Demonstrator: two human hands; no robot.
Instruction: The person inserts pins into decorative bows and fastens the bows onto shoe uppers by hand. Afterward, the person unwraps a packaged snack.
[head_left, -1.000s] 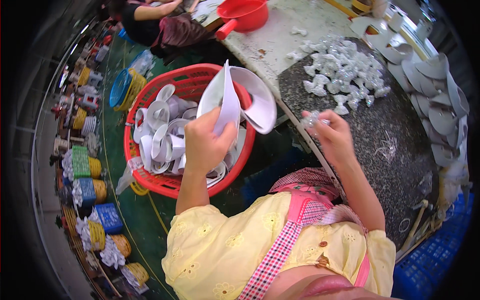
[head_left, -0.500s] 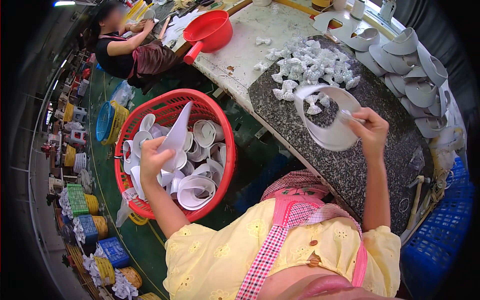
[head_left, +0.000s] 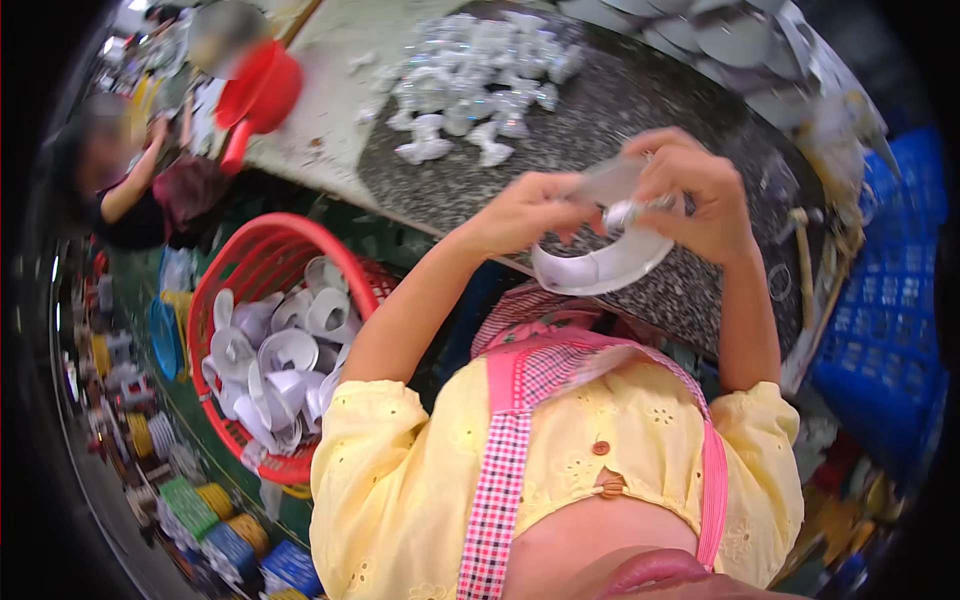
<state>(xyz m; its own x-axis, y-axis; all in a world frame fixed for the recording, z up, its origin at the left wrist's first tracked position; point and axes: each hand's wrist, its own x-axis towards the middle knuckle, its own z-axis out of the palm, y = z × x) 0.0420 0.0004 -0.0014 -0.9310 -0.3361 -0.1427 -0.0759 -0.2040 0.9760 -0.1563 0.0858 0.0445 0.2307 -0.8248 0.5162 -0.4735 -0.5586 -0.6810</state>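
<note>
In front of my chest, above the dark speckled slab, both hands meet at a white curved band [head_left: 605, 268] looped like a stiff collar. My left hand [head_left: 535, 212] pinches its left side, thumb and fingers closed. My right hand [head_left: 700, 190] grips the other side, its fingers bent around a small silvery bow-like piece [head_left: 622, 213] against the band. Motion blur hides exactly how the fingers touch it, and whether a second band overlaps the first. Beyond my hands lies a heap of glittery white bows [head_left: 480, 75].
A red basket [head_left: 345, 235] of white curved bands stands at left, below the table edge. A red dipper [head_left: 262, 90] lies on the far table. Stacked white bands [head_left: 735, 40] sit far right, blue crates [head_left: 880, 290] at right. Another person's arm [head_left: 135, 185] shows far left.
My left hand has come from above the basket to my right hand over the slab, both now on the white band. The view has shifted and the basket appears farther left.
</note>
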